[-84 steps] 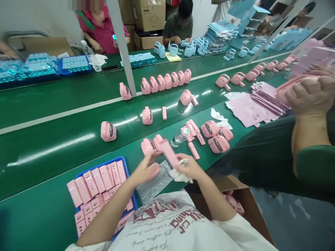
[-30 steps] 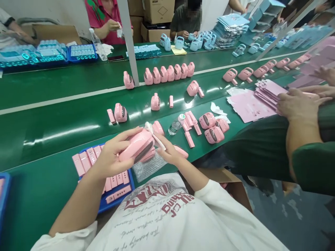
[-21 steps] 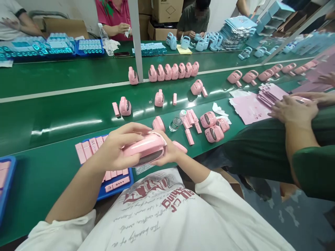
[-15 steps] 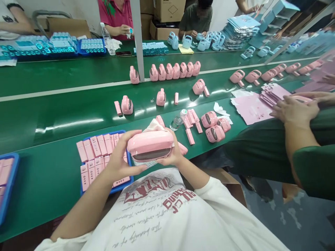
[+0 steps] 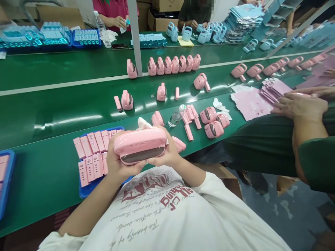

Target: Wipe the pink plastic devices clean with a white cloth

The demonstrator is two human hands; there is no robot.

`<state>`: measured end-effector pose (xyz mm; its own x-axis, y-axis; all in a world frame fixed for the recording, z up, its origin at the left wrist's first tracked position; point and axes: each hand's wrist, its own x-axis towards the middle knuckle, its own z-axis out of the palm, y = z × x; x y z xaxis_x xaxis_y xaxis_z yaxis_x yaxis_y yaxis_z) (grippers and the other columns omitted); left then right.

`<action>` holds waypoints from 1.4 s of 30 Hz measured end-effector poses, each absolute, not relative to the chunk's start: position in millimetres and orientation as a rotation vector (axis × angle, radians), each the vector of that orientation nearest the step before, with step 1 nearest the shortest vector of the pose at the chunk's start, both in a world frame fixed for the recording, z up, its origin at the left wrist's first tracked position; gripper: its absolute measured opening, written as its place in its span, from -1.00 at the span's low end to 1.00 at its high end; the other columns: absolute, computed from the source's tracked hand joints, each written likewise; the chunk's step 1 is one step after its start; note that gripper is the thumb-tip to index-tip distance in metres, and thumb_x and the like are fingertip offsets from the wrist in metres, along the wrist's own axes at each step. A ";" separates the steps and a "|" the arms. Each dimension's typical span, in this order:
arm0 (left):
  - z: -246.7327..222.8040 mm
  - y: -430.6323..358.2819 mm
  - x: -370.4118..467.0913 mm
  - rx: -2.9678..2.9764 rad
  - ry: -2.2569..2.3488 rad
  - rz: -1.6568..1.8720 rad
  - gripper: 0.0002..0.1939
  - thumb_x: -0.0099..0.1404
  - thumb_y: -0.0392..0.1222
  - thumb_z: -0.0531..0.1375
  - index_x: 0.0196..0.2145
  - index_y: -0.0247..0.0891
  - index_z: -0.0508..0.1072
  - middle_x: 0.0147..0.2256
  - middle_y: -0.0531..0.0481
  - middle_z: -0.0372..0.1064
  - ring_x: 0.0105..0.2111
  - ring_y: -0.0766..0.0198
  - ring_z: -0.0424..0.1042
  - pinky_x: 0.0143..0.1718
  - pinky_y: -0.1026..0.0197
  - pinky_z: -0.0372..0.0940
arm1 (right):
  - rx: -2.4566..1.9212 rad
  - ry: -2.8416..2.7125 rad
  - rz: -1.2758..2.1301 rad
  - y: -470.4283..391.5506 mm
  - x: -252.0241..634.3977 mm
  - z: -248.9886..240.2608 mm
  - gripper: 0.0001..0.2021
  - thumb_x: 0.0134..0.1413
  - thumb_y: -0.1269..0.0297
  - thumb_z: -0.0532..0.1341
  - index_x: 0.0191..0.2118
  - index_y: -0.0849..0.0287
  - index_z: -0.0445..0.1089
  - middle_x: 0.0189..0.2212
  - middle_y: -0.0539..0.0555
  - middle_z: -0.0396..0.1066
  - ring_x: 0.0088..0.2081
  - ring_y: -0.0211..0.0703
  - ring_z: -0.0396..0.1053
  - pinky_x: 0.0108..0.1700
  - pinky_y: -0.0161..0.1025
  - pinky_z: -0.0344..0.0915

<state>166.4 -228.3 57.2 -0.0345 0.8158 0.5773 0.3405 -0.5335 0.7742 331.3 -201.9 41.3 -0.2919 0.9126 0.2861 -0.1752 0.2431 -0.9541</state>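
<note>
My left hand is closed round the left end of a pink rounded device with a long dark panel. The other end sits in my right hand, its fingers wrapped underneath and behind. A white cloth pokes up behind the device; which hand has it I cannot tell. Beneath my left forearm is a blue tray of pink stick-shaped pieces with small buttons. Another pink device stands just beyond my hands, and one more lies beside my right wrist.
A clear bottle, loose pink sticks and a cluster of pink devices are to the right. Further right, a co-worker's hands work by pink sheets. Across the green belt, a metal post rises.
My hands have brought the pink device slightly left and nearer my body. My left hand has closed in from a wider hold, and the device has turned slightly.
</note>
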 end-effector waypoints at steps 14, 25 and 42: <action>41.2 -221.5 158.7 1.839 1.267 1.496 -0.19 -0.08 0.12 0.39 0.11 -0.09 0.28 0.06 -0.16 0.22 0.09 -0.05 0.24 0.15 -0.17 0.14 | -0.649 -1.579 0.995 -189.7 335.1 33.8 -0.18 -0.25 -0.22 0.33 0.10 0.07 0.09 0.01 0.15 0.34 0.10 0.06 0.32 0.20 0.01 0.20; 51.5 -225.0 158.5 1.481 0.946 1.294 -0.09 -0.03 -0.05 0.42 0.24 -0.13 0.18 0.18 -0.21 0.20 0.15 -0.11 0.24 0.07 -0.06 0.29 | -0.685 -1.613 0.249 -199.2 334.4 21.1 0.03 -0.39 -0.27 0.37 0.18 0.02 -0.08 0.00 0.25 0.25 0.04 0.25 0.33 0.06 0.23 0.30; 101.2 -228.9 140.0 2.456 0.923 1.102 -0.13 -0.08 -0.03 0.42 0.18 -0.19 0.26 0.04 -0.21 0.38 -0.02 -0.02 0.43 -0.06 -0.06 0.40 | -0.485 -1.922 0.797 -209.0 360.9 64.4 -0.25 -0.13 0.02 0.36 0.18 0.03 0.09 0.10 0.17 0.28 0.17 0.07 0.26 0.21 0.02 0.25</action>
<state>140.0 -228.9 101.2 0.5009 0.6608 0.5590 0.4346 -0.7506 0.4978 360.9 -209.0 64.4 -0.4565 0.6285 0.6297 -0.0015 0.7072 -0.7070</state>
